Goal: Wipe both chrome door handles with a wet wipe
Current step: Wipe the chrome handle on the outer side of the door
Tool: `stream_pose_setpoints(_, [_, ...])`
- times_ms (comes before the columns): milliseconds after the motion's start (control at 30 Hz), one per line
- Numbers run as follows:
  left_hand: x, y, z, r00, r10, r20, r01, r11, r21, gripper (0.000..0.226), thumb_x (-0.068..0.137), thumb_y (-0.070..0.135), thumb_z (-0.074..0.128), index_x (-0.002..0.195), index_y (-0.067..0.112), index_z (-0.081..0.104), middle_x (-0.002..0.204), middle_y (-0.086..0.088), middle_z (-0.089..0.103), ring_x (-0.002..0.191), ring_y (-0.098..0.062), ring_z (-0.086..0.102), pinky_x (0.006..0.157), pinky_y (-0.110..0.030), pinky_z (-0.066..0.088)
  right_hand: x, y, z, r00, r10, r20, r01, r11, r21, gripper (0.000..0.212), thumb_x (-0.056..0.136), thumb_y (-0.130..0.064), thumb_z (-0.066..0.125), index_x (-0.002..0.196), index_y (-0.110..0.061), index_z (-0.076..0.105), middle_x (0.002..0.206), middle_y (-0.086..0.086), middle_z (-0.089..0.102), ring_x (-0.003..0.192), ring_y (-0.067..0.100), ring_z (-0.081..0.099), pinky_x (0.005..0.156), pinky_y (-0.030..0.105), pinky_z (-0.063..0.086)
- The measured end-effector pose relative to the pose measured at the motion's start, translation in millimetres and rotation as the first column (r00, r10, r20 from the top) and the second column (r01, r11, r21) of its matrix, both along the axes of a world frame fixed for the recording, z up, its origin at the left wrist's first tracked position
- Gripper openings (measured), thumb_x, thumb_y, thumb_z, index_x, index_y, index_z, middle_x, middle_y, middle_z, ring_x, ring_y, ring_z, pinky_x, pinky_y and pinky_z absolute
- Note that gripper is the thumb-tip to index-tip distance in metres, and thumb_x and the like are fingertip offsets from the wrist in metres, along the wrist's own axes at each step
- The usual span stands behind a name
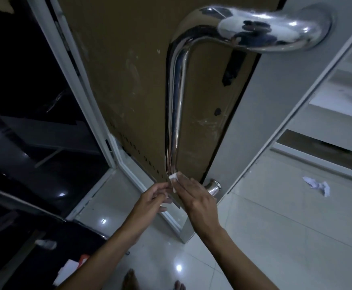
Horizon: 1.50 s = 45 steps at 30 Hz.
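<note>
Glossy white floor tiles (pixel 275 237) fill the lower right of the frame, throwing back small ceiling-light glints, while dark glass panels (pixel 24 91) in a white frame take up the left side. Down the centre stands the door (pixel 129 80), its face covered in brown cardboard-like sheeting with a grey edge to the right. On it a long chrome pull handle (pixel 176 101) curves from its mount in the upper right and runs down to a lower mount (pixel 213 186) near the frame's middle. Both forearms reach up from the bottom edge. The right hand (pixel 193 195) has its fingers curled about the lower end of the handle, pressing a white wet wipe (pixel 174 178) against the bar. The left hand (pixel 153 198), just beside it, pinches the hanging part of the wipe with bent fingers. A crumpled piece of white paper (pixel 317 185) lies on the tiles at the right, well apart from the door. Bare toes (pixel 131 277) show at the bottom edge.
</note>
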<state>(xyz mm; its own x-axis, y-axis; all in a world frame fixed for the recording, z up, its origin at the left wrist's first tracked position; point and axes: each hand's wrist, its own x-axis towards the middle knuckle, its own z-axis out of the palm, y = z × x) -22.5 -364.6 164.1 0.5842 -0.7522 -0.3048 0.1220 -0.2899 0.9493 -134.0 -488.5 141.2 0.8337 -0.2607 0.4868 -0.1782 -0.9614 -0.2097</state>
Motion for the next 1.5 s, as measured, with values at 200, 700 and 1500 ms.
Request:
stream_pose_setpoints(200, [-12.3, -1.2, 3.3, 0.992, -0.104, 0.074, 0.102, 0.994, 0.033, 0.033, 0.1, 0.011, 0.044, 0.114, 0.035, 0.061, 0.11, 0.018, 0.069, 0.096, -0.003, 0.066, 0.08, -0.02, 0.051, -35.9, -18.2, 2.1, 0.998, 0.061, -0.011, -0.062, 0.997, -0.047, 0.048, 0.075, 0.004, 0.078, 0.12, -0.009, 0.068, 0.123, 0.008, 0.068, 0.108, 0.024, 0.068, 0.087, 0.037, 0.058])
stream_pose_setpoints(700, [-3.8, -5.3, -0.9, 0.483, -0.228, 0.845, 0.297, 0.951, 0.087, 0.042, 0.091, 0.0, 0.06, 0.128, 0.019, 0.061, 0.13, 0.007, 0.059, 0.119, 0.0, 0.045, 0.103, -0.007, 0.031, -39.3, 9.7, 7.9, 0.917, -0.397, -0.022, 0.398, 0.915, 0.066, 0.05, 0.067, 0.01, 0.078, 0.113, -0.009, 0.072, 0.113, 0.006, 0.072, 0.097, 0.029, 0.066, 0.071, 0.034, 0.054])
stream_pose_setpoints(1500, [22.1, -12.7, -1.1, 0.524, -0.305, 0.795, 0.422, 0.904, 0.069, 0.04, 0.09, -0.003, 0.058, 0.124, 0.015, 0.065, 0.128, 0.006, 0.061, 0.118, -0.003, 0.049, 0.101, -0.008, 0.036, -1.3, 47.4, 6.8, 0.427, -0.903, -0.052, -0.206, -0.153, 0.966, 0.023, 0.101, -0.017, 0.053, 0.115, -0.015, 0.07, 0.103, -0.011, 0.075, 0.102, 0.006, 0.068, 0.097, 0.033, 0.053])
